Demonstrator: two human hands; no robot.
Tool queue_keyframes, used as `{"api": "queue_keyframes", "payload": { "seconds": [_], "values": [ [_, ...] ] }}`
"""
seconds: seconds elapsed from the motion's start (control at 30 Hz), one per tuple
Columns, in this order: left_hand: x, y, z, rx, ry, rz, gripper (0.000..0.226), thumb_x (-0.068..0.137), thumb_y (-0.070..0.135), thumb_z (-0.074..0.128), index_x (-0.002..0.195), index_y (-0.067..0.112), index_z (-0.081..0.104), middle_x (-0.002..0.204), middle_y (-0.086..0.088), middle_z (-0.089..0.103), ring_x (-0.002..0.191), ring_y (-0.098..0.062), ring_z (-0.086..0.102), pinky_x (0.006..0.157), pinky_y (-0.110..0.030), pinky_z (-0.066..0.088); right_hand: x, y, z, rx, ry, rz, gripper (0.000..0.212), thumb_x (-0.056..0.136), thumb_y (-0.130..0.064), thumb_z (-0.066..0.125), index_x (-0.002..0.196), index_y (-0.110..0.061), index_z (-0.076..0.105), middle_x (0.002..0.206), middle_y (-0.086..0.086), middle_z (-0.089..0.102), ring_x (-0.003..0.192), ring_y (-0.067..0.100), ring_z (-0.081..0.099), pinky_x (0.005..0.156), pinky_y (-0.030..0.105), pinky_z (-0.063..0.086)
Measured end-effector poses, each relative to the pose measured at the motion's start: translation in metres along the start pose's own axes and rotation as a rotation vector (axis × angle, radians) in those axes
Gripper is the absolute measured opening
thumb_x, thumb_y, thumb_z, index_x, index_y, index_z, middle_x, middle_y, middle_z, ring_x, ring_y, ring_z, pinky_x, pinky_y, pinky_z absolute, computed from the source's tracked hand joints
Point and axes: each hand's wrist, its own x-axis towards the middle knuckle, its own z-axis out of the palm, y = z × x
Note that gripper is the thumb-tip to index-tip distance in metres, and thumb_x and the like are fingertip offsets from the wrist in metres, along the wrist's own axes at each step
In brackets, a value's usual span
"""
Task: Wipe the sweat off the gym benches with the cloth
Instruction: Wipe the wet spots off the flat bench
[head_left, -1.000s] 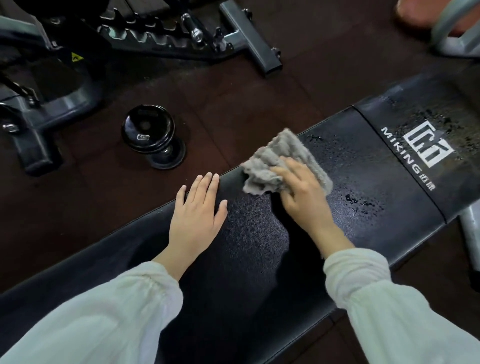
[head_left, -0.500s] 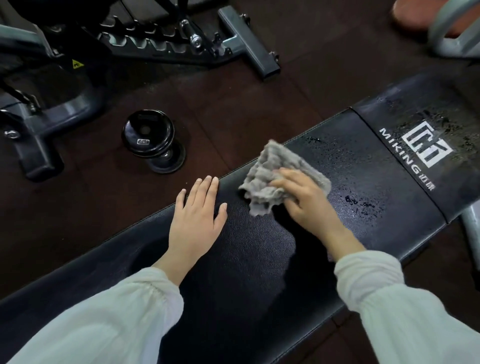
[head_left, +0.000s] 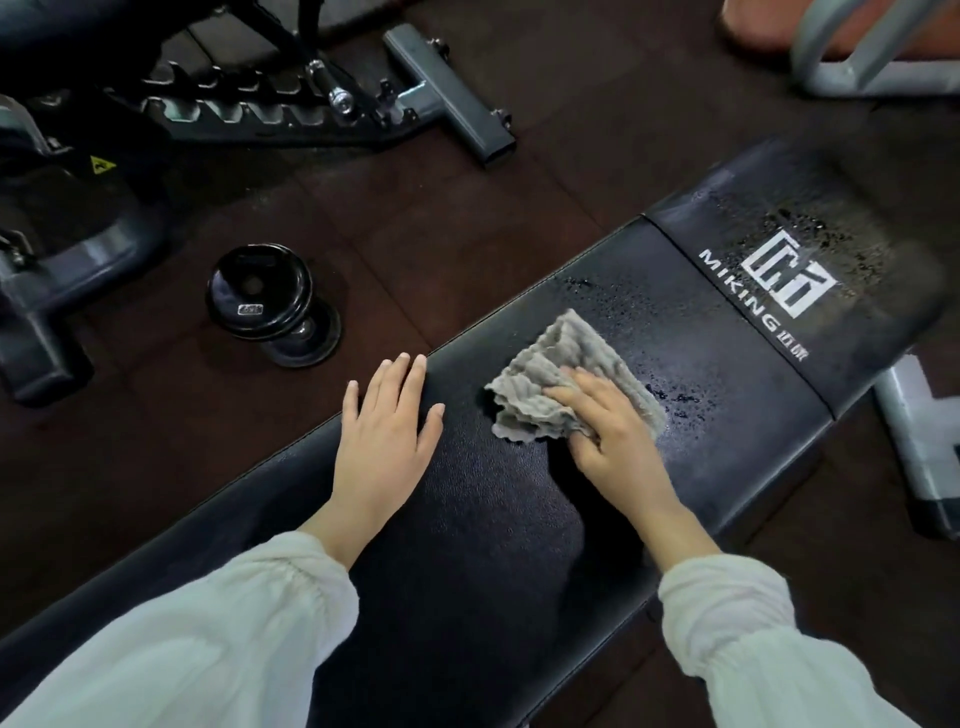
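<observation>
A long black padded gym bench (head_left: 467, 519) runs diagonally from lower left to upper right. Its far section carries a white MIKING logo (head_left: 784, 280). Sweat droplets (head_left: 680, 400) speckle the pad just right of the cloth and around the logo. My right hand (head_left: 613, 436) grips a bunched grey ribbed cloth (head_left: 550, 384) and presses it onto the pad in the middle of the bench. My left hand (head_left: 384, 431) lies flat on the pad to the left of the cloth, fingers straight, fingertips at the far edge.
A black dumbbell (head_left: 265, 306) lies on the dark rubber floor beyond the bench. Behind it stands an adjustable bench frame with a toothed rail (head_left: 270, 114) and a foot bar (head_left: 452, 109). A grey metal frame (head_left: 852, 57) is at top right, a bench leg (head_left: 924, 447) at right.
My right hand has dragged the cloth across the pad towards me, from near the far edge to the middle. My left hand has stayed put.
</observation>
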Motion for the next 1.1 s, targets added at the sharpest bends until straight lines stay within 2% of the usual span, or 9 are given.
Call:
{"api": "queue_keyframes", "payload": {
  "seconds": [0.13, 0.23, 0.33, 0.43, 0.53, 0.8, 0.9, 1.0, 1.1],
  "values": [
    [0.018, 0.021, 0.004, 0.009, -0.053, 0.070, 0.063, 0.089, 0.042, 0.024, 0.135, 0.005, 0.045, 0.140, -0.013, 0.045, 0.130, -0.030, 0.042, 0.103, -0.053, 0.031, 0.023, 0.014, -0.012, -0.015, 0.206, 0.200, 0.049, 0.072, -0.008, 0.045, 0.119, -0.009, 0.061, 0.130, 0.014, 0.053, 0.125, 0.029, 0.043, 0.108, 0.025, 0.020],
    [0.028, 0.023, 0.007, 0.019, -0.070, 0.075, 0.066, 0.088, 0.044, 0.021, 0.136, 0.006, 0.044, 0.142, -0.012, 0.044, 0.130, -0.029, 0.042, 0.101, -0.051, 0.034, 0.070, 0.017, -0.019, 0.005, 0.319, 0.307, 0.046, 0.073, -0.011, 0.042, 0.113, -0.003, 0.062, 0.122, 0.017, 0.057, 0.118, 0.031, 0.047, 0.108, 0.039, 0.028],
    [0.030, 0.022, 0.009, 0.032, -0.050, 0.086, 0.061, 0.089, 0.041, 0.027, 0.130, 0.003, 0.050, 0.135, -0.014, 0.051, 0.121, -0.031, 0.051, 0.093, -0.051, 0.041, 0.096, 0.007, -0.012, -0.040, 0.237, 0.204, 0.041, 0.071, -0.004, 0.043, 0.106, -0.003, 0.064, 0.115, 0.019, 0.058, 0.113, 0.034, 0.047, 0.104, 0.035, 0.027],
    [0.031, 0.024, 0.012, 0.050, -0.030, 0.081, 0.057, 0.088, 0.037, 0.032, 0.126, 0.002, 0.054, 0.131, -0.015, 0.055, 0.117, -0.031, 0.055, 0.089, -0.051, 0.044, 0.083, -0.007, 0.002, -0.049, 0.071, -0.082, 0.042, 0.067, 0.000, 0.044, 0.101, -0.003, 0.067, 0.114, 0.020, 0.061, 0.110, 0.034, 0.051, 0.102, 0.022, 0.021],
    [0.031, 0.025, 0.013, 0.066, -0.013, 0.075, 0.056, 0.087, 0.037, 0.034, 0.125, 0.001, 0.054, 0.130, -0.014, 0.056, 0.115, -0.030, 0.056, 0.087, -0.050, 0.046, 0.054, 0.009, -0.006, -0.027, -0.110, -0.221, 0.044, 0.072, -0.011, 0.038, 0.106, -0.009, 0.067, 0.120, 0.010, 0.059, 0.117, 0.024, 0.048, 0.106, 0.030, 0.029],
    [0.030, 0.026, 0.014, 0.052, -0.005, 0.058, 0.056, 0.089, 0.037, 0.033, 0.127, 0.002, 0.053, 0.130, -0.014, 0.055, 0.116, -0.031, 0.055, 0.089, -0.049, 0.046, 0.112, 0.030, -0.032, -0.098, 0.127, 0.064, 0.045, 0.072, -0.013, 0.039, 0.107, -0.005, 0.065, 0.116, 0.013, 0.060, 0.113, 0.029, 0.051, 0.097, 0.025, 0.030],
    [0.030, 0.028, 0.015, 0.070, -0.003, 0.035, 0.055, 0.088, 0.035, 0.034, 0.126, 0.002, 0.055, 0.129, -0.014, 0.056, 0.116, -0.031, 0.056, 0.088, -0.049, 0.047, 0.128, -0.007, -0.006, -0.099, -0.026, -0.084, 0.043, 0.069, -0.009, 0.041, 0.103, -0.001, 0.066, 0.109, 0.017, 0.063, 0.105, 0.034, 0.052, 0.095, 0.032, 0.031],
    [0.029, 0.027, 0.017, 0.088, -0.011, 0.054, 0.052, 0.087, 0.035, 0.035, 0.118, 0.000, 0.058, 0.122, -0.016, 0.060, 0.115, -0.032, 0.056, 0.086, -0.050, 0.047, 0.093, -0.023, 0.012, -0.040, -0.095, -0.271, 0.037, 0.069, 0.003, 0.048, 0.101, -0.001, 0.067, 0.107, 0.017, 0.063, 0.100, 0.031, 0.053, 0.094, 0.029, 0.030],
    [0.028, 0.027, 0.015, 0.072, -0.021, 0.035, 0.055, 0.085, 0.037, 0.035, 0.124, 0.003, 0.056, 0.129, -0.014, 0.056, 0.118, -0.031, 0.054, 0.089, -0.051, 0.044, 0.046, 0.003, -0.004, -0.020, -0.142, -0.342, 0.041, 0.074, -0.008, 0.041, 0.107, -0.005, 0.065, 0.115, 0.013, 0.061, 0.111, 0.023, 0.047, 0.102, 0.028, 0.028]
  ]
}}
